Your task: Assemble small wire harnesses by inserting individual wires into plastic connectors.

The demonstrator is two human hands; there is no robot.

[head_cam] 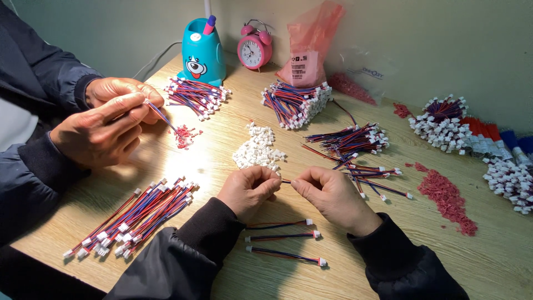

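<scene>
**Hands pinch a short wire at the middle of the worktop**

Left hand [248, 189] is curled narrow, thumb and fingertips pinched on one end of a short dark wire [286, 181]; the right hand [332, 195] pinches the other end, so the wire spans the small gap between the two hands, just above the wooden worktop [222, 139].

At far left, a co-worker's two hands [105, 125] in dark sleeves hold a thin red-and-blue lead above a little heap of red bits [184, 136]. Below them lies a long bundle of red-and-blue leads with white plugs [133, 219]. Behind stands a turquoise pen holder shaped like a dog [202, 53], with another bundle of leads [195, 95] in front of it.

In the middle, a pile of small white plugs [258, 150] sits just beyond the person's left hand, and three finished leads [283, 240] lie side by side between the forearms. A pink alarm clock [254, 49] and a pink plastic bag [310, 47] stand at the back, a thick bundle [294, 103] before them.

To the right lie loose leads [355, 147], a streak of red crumbs [447, 200], and more plug-tipped bundles [441, 122] at the edge.
</scene>
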